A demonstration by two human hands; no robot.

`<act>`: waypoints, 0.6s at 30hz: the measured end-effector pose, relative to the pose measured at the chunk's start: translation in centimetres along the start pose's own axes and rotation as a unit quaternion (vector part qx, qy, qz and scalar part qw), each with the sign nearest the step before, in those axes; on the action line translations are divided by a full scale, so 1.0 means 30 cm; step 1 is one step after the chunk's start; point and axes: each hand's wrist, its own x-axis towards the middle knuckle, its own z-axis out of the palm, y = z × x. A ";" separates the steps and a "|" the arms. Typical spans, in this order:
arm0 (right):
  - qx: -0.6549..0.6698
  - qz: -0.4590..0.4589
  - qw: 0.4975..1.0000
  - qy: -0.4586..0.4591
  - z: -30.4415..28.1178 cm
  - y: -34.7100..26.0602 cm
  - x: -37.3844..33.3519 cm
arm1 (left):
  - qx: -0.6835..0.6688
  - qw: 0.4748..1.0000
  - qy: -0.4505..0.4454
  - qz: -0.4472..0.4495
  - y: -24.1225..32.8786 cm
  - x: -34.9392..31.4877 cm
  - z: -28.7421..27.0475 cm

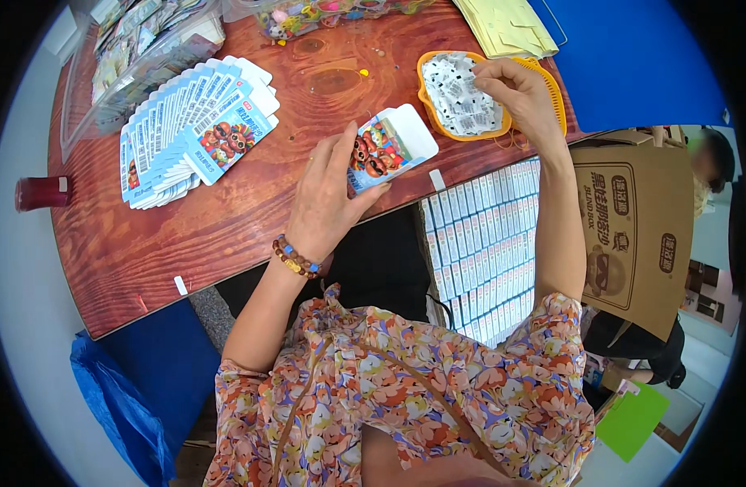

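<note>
My left hand, with a beaded bracelet at its wrist, grips a small blue carton printed with cartoon figures. The carton's white end flap stands open toward the right. Over an orange plastic basket my right hand has thumb and forefinger pinched together. Whatever might be between those fingertips is too small to make out. Many small white packets with black marks fill the basket. To the left of the carton, a fanned stack of flattened blue cartons lies on the wooden table.
Clear bins hold flat sachets at the far left and colourful trinkets at the back. Yellow sheets lie far right. Below the table's edge stands a large cardboard box packed with rows of small cartons. A dark red jar is leftmost.
</note>
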 end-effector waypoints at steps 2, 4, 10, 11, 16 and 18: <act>0.017 -0.026 0.999 0.010 0.007 0.009 -0.001 | -0.003 1.000 -0.001 0.000 0.003 0.005 0.004; -0.019 -0.008 1.000 -0.001 -0.008 0.047 0.004 | -0.011 1.000 -0.003 0.004 0.009 0.007 0.009; 0.006 -0.024 0.999 0.021 -0.022 0.059 -0.018 | -0.006 1.000 -0.008 -0.001 0.006 0.001 0.008; 0.011 -0.026 0.999 0.017 -0.011 0.044 -0.018 | -0.002 1.000 -0.005 -0.004 0.006 0.000 0.003; 0.065 -0.127 0.988 -0.054 0.080 -0.124 -0.105 | -0.004 1.000 0.001 0.009 0.011 0.006 0.025; 0.045 -0.105 0.991 -0.071 0.116 -0.157 -0.127 | -0.020 1.000 -0.009 0.009 0.032 0.016 0.033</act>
